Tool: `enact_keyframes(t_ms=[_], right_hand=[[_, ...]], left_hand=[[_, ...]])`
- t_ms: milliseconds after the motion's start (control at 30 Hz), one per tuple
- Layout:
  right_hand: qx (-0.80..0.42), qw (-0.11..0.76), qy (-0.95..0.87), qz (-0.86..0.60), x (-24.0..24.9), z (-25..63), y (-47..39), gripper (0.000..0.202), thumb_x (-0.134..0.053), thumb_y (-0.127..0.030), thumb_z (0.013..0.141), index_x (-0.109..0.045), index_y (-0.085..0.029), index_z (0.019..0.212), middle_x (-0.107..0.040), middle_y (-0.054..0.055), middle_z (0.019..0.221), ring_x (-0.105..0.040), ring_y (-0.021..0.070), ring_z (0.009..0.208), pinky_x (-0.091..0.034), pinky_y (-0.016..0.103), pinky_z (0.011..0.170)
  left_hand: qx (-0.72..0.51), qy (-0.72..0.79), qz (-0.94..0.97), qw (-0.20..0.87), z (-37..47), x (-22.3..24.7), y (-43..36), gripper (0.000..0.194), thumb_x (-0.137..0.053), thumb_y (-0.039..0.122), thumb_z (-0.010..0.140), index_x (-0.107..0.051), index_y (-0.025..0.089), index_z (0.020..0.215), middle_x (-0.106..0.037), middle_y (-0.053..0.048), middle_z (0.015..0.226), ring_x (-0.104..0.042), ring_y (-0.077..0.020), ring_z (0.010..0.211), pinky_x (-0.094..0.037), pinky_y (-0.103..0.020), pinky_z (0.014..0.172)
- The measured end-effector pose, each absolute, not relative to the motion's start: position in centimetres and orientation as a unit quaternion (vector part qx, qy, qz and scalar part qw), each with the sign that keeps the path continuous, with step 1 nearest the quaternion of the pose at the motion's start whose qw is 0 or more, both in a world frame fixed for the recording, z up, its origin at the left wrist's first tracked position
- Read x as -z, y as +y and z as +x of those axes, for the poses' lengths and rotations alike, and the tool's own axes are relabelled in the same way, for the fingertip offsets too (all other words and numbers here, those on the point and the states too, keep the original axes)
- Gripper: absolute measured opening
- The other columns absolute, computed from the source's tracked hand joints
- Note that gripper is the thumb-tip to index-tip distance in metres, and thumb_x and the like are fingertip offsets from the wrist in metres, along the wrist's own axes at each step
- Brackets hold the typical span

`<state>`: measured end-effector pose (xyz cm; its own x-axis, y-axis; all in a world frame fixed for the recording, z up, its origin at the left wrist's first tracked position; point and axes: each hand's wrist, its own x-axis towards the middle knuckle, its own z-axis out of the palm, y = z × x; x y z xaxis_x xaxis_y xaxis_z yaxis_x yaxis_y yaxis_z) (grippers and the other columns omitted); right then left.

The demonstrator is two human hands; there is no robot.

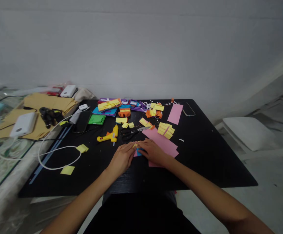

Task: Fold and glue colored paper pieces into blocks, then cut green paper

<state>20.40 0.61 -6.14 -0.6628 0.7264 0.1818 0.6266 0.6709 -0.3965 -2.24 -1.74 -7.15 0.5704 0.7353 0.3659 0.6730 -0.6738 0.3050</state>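
Both hands meet over a small paper piece (139, 152) in blue, pink and yellow, low on the black table. My left hand (123, 157) grips its left side, fingers close together. From the right, my right hand (153, 152) presses on it with bent fingers, hiding most of its top. Pink paper sheets (162, 143) lie partly under my right hand and forearm. Just beyond the hands are black-handled scissors (131, 131) and a yellow glue gun (110, 134).
A rolled yellow paper bundle (166, 130), paper scraps (153, 112) and green paper (96, 119) lie farther back. One phone (82, 122) is at left, another phone-shaped object (187, 109) at right. A white cable (58, 149) loops on the left; a white stool (241, 133) stands right.
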Motion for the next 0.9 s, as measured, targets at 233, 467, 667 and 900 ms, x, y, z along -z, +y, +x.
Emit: enact_keyframes(t_ms=[233, 467, 667, 900], right_hand=[[-0.150, 0.172, -0.898, -0.377, 5.7, 20.2, 0.4, 0.033, -0.057, -0.020, 0.105, -0.067, -0.017, 0.136, -0.070, 0.014, 0.140, -0.064, 0.0280, 0.126, -0.049, 0.050, 0.110], [-0.150, 0.168, -0.901, -0.372, 5.4, 20.1, 0.4, 0.032, -0.058, -0.019, 0.104, -0.067, -0.018, 0.135, -0.071, 0.013, 0.138, -0.065, 0.0269, 0.122, -0.051, 0.049, 0.107], [-0.134, 0.159, -0.905, -0.372, 5.2, 20.1, 0.3, 0.033, -0.059, -0.017, 0.103, -0.066, -0.015, 0.135, -0.071, 0.014, 0.139, -0.065, 0.0289, 0.122, -0.050, 0.050, 0.106], [-0.124, 0.181, -0.904, -0.366, 5.7, 20.1, 0.3, 0.032, -0.056, -0.019, 0.105, -0.065, -0.016, 0.135, -0.071, 0.015, 0.136, -0.065, 0.0284, 0.121, -0.051, 0.050, 0.105]], left_hand=[[-0.232, 0.402, 0.883, 0.066, -1.9, 6.7, -1.9, 0.034, -0.052, 0.010, 0.100, -0.068, 0.017, 0.130, -0.068, -0.016, 0.142, -0.066, -0.0320, 0.131, -0.056, -0.054, 0.108], [-0.224, 0.405, 0.884, 0.066, -1.7, 6.8, -1.9, 0.039, -0.052, 0.010, 0.099, -0.065, 0.019, 0.134, -0.068, -0.015, 0.141, -0.066, -0.0316, 0.131, -0.056, -0.053, 0.107], [-0.226, 0.399, 0.887, 0.059, -1.8, 6.8, -2.0, 0.038, -0.053, 0.009, 0.098, -0.064, 0.016, 0.135, -0.068, -0.017, 0.142, -0.065, -0.0331, 0.132, -0.055, -0.055, 0.108], [-0.267, 0.412, 0.864, 0.110, -2.0, 6.2, -2.0, 0.032, -0.053, 0.015, 0.101, -0.065, 0.019, 0.131, -0.073, -0.014, 0.134, -0.069, -0.0289, 0.125, -0.057, -0.051, 0.106]])
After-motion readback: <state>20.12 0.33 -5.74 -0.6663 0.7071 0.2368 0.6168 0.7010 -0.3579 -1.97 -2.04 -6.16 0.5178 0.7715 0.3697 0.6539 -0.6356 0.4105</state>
